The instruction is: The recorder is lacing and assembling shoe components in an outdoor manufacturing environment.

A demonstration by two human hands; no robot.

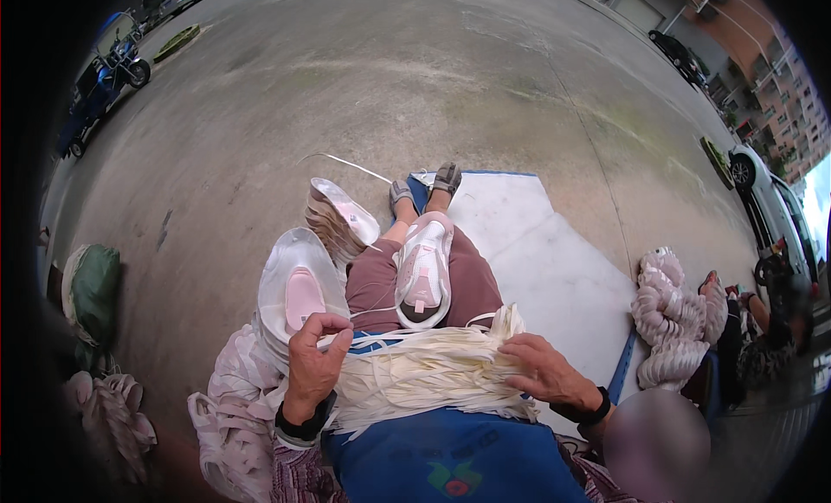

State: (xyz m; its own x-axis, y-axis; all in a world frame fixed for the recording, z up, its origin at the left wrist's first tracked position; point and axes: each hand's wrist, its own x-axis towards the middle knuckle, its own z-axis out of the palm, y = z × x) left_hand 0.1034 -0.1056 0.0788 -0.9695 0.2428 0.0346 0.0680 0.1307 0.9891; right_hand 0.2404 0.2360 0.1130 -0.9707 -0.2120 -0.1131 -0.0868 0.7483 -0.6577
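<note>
A thick bundle of cream-white shoelaces (415,373) lies across my lap, over a blue apron (450,460). My left hand (316,364) is at the bundle's left end, thumb and forefinger closed on a shoelace that runs right. My right hand (550,373) rests at the right end, its fingers apart and touching the laces. Between my thighs sits a pink and white shoe (424,274), its toe away from me. Left of my knees, a stack of nested shoes (299,278) leans with a pink insole showing on top.
Another shoe stack (338,217) stands near my feet, with a loose lace on the concrete. A white board (528,261) lies at my right. More shoes (671,317) are piled beyond it, near another person. A green sack (93,295) stands far left; parked vehicles edge the yard.
</note>
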